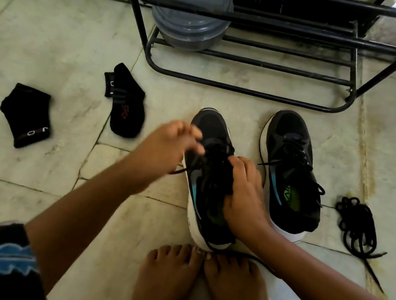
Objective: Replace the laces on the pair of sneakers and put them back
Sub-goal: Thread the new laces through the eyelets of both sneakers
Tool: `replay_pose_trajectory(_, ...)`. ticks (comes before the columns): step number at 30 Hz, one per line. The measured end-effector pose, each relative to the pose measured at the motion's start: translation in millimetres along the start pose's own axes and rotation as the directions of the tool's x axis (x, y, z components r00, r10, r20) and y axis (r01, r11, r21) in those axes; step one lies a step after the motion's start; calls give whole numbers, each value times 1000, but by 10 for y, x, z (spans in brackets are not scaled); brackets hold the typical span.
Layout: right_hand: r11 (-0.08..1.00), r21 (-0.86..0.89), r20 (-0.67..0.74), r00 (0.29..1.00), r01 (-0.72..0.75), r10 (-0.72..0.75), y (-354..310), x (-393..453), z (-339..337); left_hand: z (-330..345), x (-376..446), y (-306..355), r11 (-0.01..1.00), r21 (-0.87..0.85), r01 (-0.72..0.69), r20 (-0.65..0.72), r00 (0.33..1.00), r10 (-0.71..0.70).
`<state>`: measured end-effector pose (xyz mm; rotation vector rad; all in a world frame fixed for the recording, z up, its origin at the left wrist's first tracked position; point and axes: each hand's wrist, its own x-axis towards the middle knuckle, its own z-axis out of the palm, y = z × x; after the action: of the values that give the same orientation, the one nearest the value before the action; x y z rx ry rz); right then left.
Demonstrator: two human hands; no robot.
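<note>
Your two bare feet sit nearest on the floor, toes touching the heel of the left sneaker.

Your right hand curls over that sneaker's collar and tongue, gripping it. Your left hand is blurred above the lacing, fingers bent, seemingly pinching the black lace; you cannot tell for sure. One lace end trails left under that wrist, another runs along the floor by your toes.

The right sneaker stands just beside the first, upright, still laced, ends loose.

A bundle of spare black laces lies on the floor to the right, near that sneaker, not touching.

Two black socks, apart on the left: nearer sock, farther sock.

Farthest: one black metal shoe rack, with grey lidded containers stacked on its low shelf.

Count: two sneakers, two socks, one lace bundle, one rack.
</note>
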<state>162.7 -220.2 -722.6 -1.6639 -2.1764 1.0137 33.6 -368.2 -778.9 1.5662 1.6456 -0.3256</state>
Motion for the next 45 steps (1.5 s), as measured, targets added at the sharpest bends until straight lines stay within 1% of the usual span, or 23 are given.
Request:
replay_pose_trajectory(1,1000,-9,-5,1000,8,-8,1,2,-1,-40,16,38,997,79,-20,-92,995,27)
replay_pose_trajectory(2,1000,-20,-8,1000,16,-17,-5,3,3,-165,26,61,992,92,-88,-82,992,95)
replay_pose_trajectory(4,999,-34,-6,1000,22,-22,-10,4,5,-803,147,138,994,39,-99,-274,956,106)
replay_pose_trajectory(6,999,-33,-3,1000,15,-15,-14,5,7,-1423,426,182,973,43,-226,-609,766,205)
replay_pose_trajectory(7,999,-32,2,1000,11,-11,-5,3,7,-1627,423,209,955,-16,-297,-646,731,217)
replay_pose_trajectory(8,999,-31,7,1000,8,-8,1,1,8,-1705,405,259,947,-28,-320,-634,738,231)
replay_pose_trajectory(9,1000,-27,12,1000,7,-7,0,6,11,-1759,413,260,933,-44,-356,-699,679,226)
replay_pose_trajectory(10,1000,-26,16,1000,5,-4,-2,9,10,-1715,370,254,913,-106,-393,-752,633,185)
replay_pose_trajectory(11,1000,-24,20,1000,2,-2,-3,15,11,-1715,345,263,877,-206,-434,-776,619,124)
replay_pose_trajectory(12,1000,-21,22,1000,-3,3,-6,19,10,-1666,312,295,811,-351,-469,-775,632,30)
replay_pose_trajectory(13,1000,-15,25,1000,-6,7,-9,24,10,-1721,301,337,660,-551,-510,-725,685,-75)
replay_pose_trajectory(14,1000,-10,27,1000,-7,7,-6,25,7,-1823,306,379,449,-721,-528,-645,749,-155)
replay_pose_trajectory(15,1000,-4,27,1000,-6,6,0,27,8,-1901,304,402,238,-818,-523,-569,797,-204)
replay_pose_trajectory(17,1000,1,22,1000,-8,8,10,24,12,-1947,274,427,-106,-865,-490,-461,861,-216)
replay_pose_trajectory(18,1000,2,18,1000,-11,11,10,22,15,-1960,264,411,-242,-853,-462,-419,884,-209)
replay_pose_trajectory(20,1000,10,13,1000,-20,19,4,20,19,-2017,255,372,-410,-820,-400,-347,916,-199)
replay_pose_trajectory(22,999,20,9,1000,-25,25,1,19,20,-2030,263,306,-478,-802,-359,-291,933,-212)
replay_pose_trajectory(29,999,19,5,999,-33,33,5,15,18,-1906,339,10,-387,-842,-375,-210,890,-405)
replay_pose_trajectory(32,999,9,11,999,-36,36,-1,18,22,-1822,406,-106,-345,-846,-406,-191,836,-514)
replay_pose_trajectory(35,1000,-15,5,1000,-25,25,9,17,21,-1755,472,-182,-266,-843,-467,-254,783,-568)
replay_pose_trajectory(38,999,-44,-14,1000,-22,21,16,14,16,-1720,493,-231,-73,-890,-451,-352,779,-519)
replay_pose_trajectory(41,998,-51,-3,1000,-27,27,0,19,12,-1649,496,-273,144,-925,-353,-378,801,-464)
replay_pose_trajectory(45,999,-33,3,1000,-31,31,-6,19,1,-1538,421,-314,431,-866,-254,-444,787,-428)
